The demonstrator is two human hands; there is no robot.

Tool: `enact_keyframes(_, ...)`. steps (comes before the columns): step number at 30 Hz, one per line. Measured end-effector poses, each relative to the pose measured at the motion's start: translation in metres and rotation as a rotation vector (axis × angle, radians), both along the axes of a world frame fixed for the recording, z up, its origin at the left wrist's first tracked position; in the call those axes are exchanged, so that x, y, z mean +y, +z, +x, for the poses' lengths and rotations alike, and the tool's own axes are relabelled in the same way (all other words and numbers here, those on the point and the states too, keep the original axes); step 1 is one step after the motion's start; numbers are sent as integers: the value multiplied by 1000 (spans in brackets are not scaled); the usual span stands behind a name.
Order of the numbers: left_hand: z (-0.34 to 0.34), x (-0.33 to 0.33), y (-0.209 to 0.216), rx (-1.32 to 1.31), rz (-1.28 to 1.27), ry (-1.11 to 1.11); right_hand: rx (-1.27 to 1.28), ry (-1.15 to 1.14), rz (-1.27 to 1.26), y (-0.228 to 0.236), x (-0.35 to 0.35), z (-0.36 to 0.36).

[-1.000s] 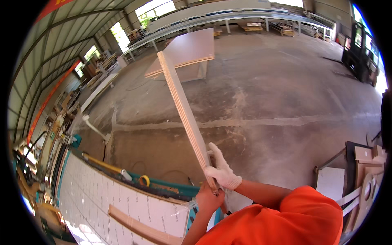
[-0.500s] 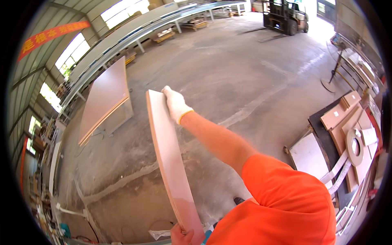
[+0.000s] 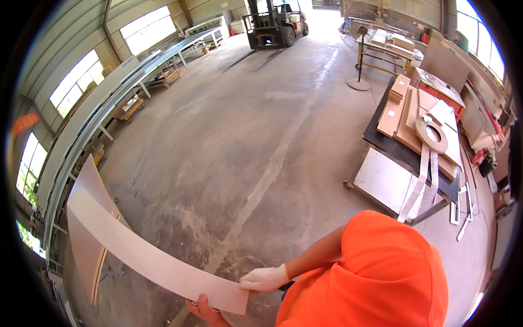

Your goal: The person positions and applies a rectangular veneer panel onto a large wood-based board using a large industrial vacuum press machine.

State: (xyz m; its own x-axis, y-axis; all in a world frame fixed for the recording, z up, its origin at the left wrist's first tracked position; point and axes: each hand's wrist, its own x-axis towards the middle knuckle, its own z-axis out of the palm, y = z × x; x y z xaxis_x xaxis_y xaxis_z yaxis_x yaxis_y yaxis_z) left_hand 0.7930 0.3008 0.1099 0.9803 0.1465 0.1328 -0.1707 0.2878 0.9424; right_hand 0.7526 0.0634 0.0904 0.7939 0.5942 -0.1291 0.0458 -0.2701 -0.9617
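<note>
A long, narrow pale board [image 3: 158, 261] stretches from in front of me toward the left; the fisheye view bends it. My bare left hand [image 3: 206, 312] grips its lower edge near the close end, thumb on the face and fingers underneath. My right hand [image 3: 265, 278], in a white glove, is closed at the upper corner of that same end, with its fingertips partly hidden against the board. The far end of the board overlaps a large flat panel [image 3: 87, 240] in the view; whether the two touch I cannot tell.
To the right stands a black-topped cart [image 3: 385, 143] bearing cut boards and a roll of edge banding [image 3: 431, 134], its strips hanging down. Beyond are a pedestal fan [image 3: 358, 84] and a worktable [image 3: 381, 49]. A forklift [image 3: 277, 27] stands far ahead; a long conveyor [image 3: 122, 82] lines the left.
My view has turned right. The board has swung from pointing ahead to pointing left. My gloved right hand has moved from its far end to the close end, near my left hand.
</note>
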Motion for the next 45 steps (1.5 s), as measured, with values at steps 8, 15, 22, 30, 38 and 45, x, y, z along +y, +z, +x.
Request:
enact_keyframes(8,105,-14,4,-70,-38,-58,575,-361,762,2,5,88)
enact_keyframes(15,192,-41,17,-125,100,-112,662,-214,1247,27,28,162)
enact_keyframes(22,268,-43,39,116,27,-35,467,-209,1119,54,-2,247)
enact_keyframes(30,367,-48,61,318,-49,342,541,-179,967,58,-79,327)
enact_keyframes(38,493,69,34,285,8,301,457,-65,802,64,-118,403)
enact_keyframes(45,589,149,28,114,-347,263,588,-345,414,51,-126,444)
